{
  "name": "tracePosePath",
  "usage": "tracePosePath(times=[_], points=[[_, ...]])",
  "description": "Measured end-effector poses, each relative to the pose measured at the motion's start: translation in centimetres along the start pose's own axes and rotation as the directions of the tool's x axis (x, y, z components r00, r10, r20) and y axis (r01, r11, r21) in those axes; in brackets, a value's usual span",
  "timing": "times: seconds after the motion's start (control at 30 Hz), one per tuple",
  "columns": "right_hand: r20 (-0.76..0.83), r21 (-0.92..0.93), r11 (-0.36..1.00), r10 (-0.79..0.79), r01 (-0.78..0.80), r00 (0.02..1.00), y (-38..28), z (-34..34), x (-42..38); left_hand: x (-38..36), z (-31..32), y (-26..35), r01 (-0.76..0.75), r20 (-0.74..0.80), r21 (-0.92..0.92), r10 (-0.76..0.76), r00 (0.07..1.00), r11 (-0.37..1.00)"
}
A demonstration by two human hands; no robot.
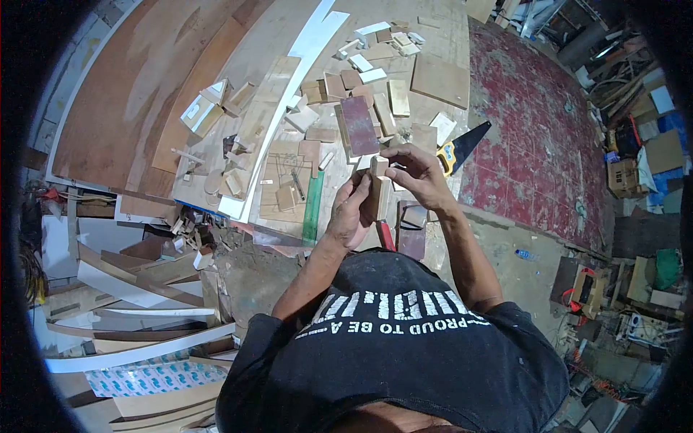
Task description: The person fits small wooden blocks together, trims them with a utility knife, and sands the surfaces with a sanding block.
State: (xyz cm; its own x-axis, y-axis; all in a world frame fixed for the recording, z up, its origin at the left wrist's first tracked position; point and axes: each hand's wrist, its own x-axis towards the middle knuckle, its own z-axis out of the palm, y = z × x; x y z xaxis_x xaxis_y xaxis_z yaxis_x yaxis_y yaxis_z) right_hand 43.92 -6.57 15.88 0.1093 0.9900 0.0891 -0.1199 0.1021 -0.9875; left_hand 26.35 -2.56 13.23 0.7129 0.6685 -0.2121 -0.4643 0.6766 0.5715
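Note:
My left hand [351, 214] is closed around a small wooden block [377, 198] that stands upright just above the near edge of the workbench. The thumb and fingers of my right hand [422, 177] pinch the block's upper end from the other side. Just beyond my fingers lies a dark red flat piece [359, 124], among several loose wooden blocks [399, 98]. To the right of my right hand is a handsaw [465, 148] with a yellow handle. A green ruler [313, 208] lies to the left of my left hand. The block's lower part is partly covered by my hands.
A long white strip [285, 108] runs along the bench beside a large brown board [133, 86]. A square wooden panel [440, 78] lies at the far right of the bench. Curved offcuts [144, 353] are piled at lower left, and a red tiled floor [530, 137] extends to the right.

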Motion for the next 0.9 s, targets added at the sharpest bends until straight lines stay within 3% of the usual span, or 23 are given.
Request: tracePosePath(times=[0.1,0.2,0.27,0.5,0.8,0.9], points=[[-0.001,-0.017,1.0,0.023,-0.023,1.0,-0.6,0.1,0.1,0.1,0.1,0.3,0.004,0.02,-0.008,-0.004,1.0,1.0],[0.0,0.037,0.997,-0.071,0.071,0.997,-0.8,0.4,0.2,0.3,-0.1,0.5,0.026,0.052,-0.016,-0.025,0.998,1.0],[0.035,0.007,1.0,-0.001,0.001,0.999,-0.9,0.2,0.1,0.4,-0.2,0.4,0.026,0.071,-0.039,-0.023,0.997,0.999],[0.009,-0.027,1.0,0.0,0.0,1.0,-0.5,-0.1,-0.3,0.6,0.1,0.1,0.012,0.056,-0.007,-0.012,0.998,1.0],[-0.028,0.068,0.996,0.06,-0.058,0.998,0.7,-0.4,-1.1,0.4,0.2,-0.1,-0.009,0.0,0.126,0.009,1.0,0.992],[-0.063,0.135,0.99,0.044,-0.036,0.997,1.6,-0.6,-1.4,0.2,0.5,-0.1,-0.066,-0.006,0.248,0.07,0.998,0.966]])
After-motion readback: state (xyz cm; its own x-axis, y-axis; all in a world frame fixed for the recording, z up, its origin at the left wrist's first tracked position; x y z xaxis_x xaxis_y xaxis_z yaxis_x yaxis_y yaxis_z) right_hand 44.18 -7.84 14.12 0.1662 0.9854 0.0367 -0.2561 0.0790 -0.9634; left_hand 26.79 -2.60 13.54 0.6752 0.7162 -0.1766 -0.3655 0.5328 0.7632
